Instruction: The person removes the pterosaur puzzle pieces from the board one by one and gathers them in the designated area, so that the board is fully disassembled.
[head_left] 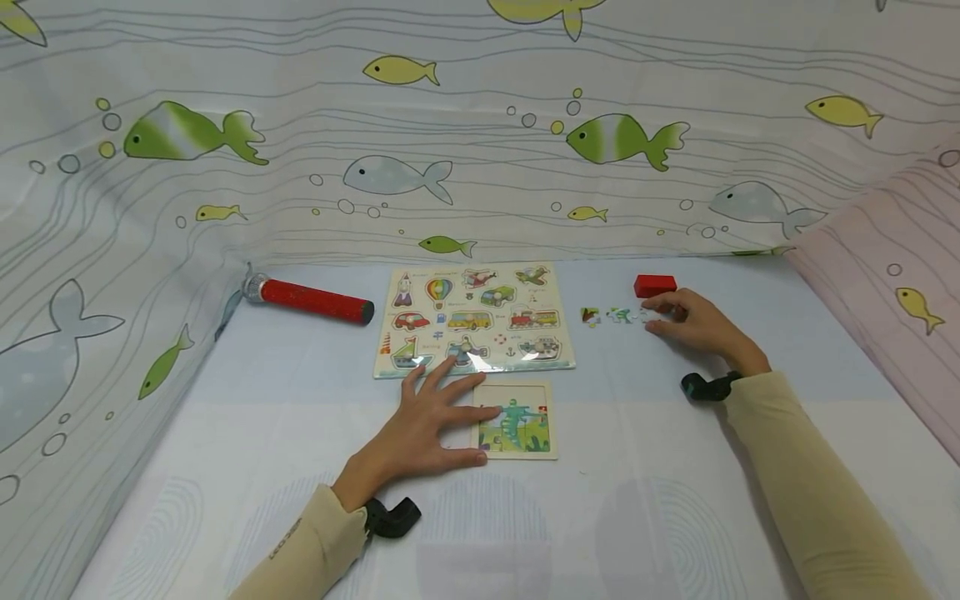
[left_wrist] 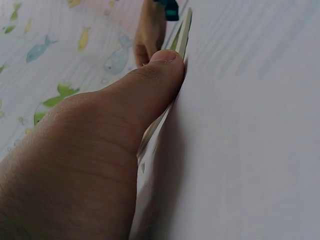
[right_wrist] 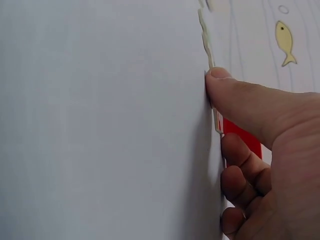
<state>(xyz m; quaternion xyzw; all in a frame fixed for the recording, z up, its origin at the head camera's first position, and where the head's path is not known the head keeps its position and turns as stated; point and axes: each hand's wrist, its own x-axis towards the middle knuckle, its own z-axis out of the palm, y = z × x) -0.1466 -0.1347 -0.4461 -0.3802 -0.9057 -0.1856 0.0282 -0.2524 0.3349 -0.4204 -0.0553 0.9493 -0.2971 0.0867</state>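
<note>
My left hand (head_left: 420, 429) lies with fingers spread at the left side of a small square jigsaw puzzle (head_left: 516, 443) showing a teal dinosaur. One fingertip reaches over the picture; the thumb (left_wrist: 162, 62) presses against the puzzle's near left edge, as the left wrist view shows. Two other fingertips touch the lower edge of a bigger picture board (head_left: 480, 293). At the right, my right hand (head_left: 693, 321) has its thumb and curled fingers around a small jigsaw piece (head_left: 647, 315), largely hidden by them. Two more loose pieces, a brownish one (head_left: 590, 316) and a greenish one (head_left: 620, 315), lie left of it.
A red block (head_left: 655, 286) sits just behind the right hand. Left of the picture board lies a red cylinder (head_left: 318, 302) with a silvery end. Fish-patterned cloth (head_left: 480, 208) rises behind the table and along its sides.
</note>
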